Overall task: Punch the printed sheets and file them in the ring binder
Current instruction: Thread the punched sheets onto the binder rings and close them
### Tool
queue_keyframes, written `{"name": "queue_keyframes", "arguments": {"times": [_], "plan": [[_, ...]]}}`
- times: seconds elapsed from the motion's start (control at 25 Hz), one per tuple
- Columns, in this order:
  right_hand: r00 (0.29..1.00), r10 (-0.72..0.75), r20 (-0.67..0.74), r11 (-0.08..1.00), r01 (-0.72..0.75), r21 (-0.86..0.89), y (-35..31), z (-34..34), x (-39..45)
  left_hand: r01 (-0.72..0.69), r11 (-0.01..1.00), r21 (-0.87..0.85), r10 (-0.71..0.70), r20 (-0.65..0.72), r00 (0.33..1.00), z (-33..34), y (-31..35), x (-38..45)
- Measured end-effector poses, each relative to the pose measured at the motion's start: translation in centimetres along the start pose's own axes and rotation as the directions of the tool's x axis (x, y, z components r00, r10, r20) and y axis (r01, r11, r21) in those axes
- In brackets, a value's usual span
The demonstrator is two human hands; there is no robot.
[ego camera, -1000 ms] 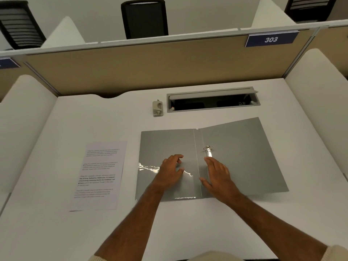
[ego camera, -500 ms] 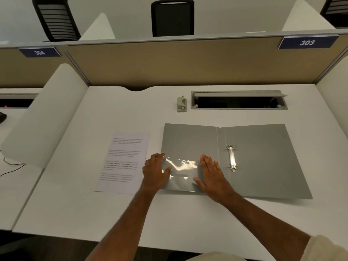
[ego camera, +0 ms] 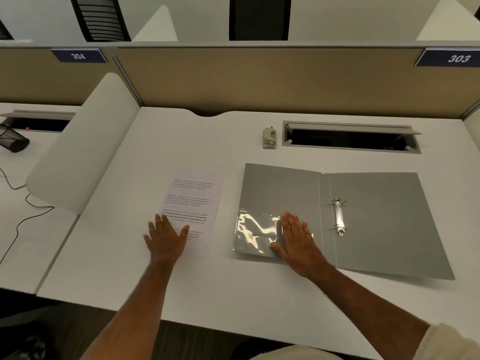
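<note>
The left hand (ego camera: 166, 236) lies open on the paper (ego camera: 193, 206) (ready to slide it). The right hand (ego camera: 296, 236), open too, presses the binder (ego camera: 376, 216) flat so it stays put

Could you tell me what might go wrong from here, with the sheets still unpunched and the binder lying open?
The left hand lies flat on the printed sheets, so dragging them could fan or crease the stack. The hole punch sits far back on the desk; reaching over may nudge the open ring binder. The right hand presses the binder's glossy pocket, which could slip when released.
</note>
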State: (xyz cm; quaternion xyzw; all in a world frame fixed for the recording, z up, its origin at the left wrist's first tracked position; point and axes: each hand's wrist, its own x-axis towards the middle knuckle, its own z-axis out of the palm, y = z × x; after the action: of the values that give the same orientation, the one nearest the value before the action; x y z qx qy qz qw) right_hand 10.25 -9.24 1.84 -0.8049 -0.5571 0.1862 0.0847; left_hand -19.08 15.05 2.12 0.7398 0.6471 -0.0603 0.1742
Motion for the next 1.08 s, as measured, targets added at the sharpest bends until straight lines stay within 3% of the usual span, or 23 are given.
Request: {"name": "queue_keyframes", "arguments": {"times": [0.2,0.4,0.68,1.08], "plan": [[1.0,0.01,0.01,1.0,-0.01,-0.012,0.0,0.4,0.0,0.163,0.984,-0.074,-0.166,-0.034,0.986,-1.3,-2.2,0.5],[0.999,0.024,0.026,1.0,-0.023,-0.021,0.0,0.7,0.2,0.216,0.972,-0.091,-0.219,-0.024,0.975,-1.8,-2.7,0.9],[1.0,0.017,0.012,1.0,-0.017,0.022,-0.2,0.6,-0.1,0.371,0.912,-0.176,-0.361,0.091,0.928,-2.4,-2.7,2.7],[1.0,0.015,-0.01,0.997,-0.015,0.074,0.3,0.9,-0.4,0.129,0.958,-0.256,-0.111,0.082,0.99,-4.1,-2.1,2.1]]}}
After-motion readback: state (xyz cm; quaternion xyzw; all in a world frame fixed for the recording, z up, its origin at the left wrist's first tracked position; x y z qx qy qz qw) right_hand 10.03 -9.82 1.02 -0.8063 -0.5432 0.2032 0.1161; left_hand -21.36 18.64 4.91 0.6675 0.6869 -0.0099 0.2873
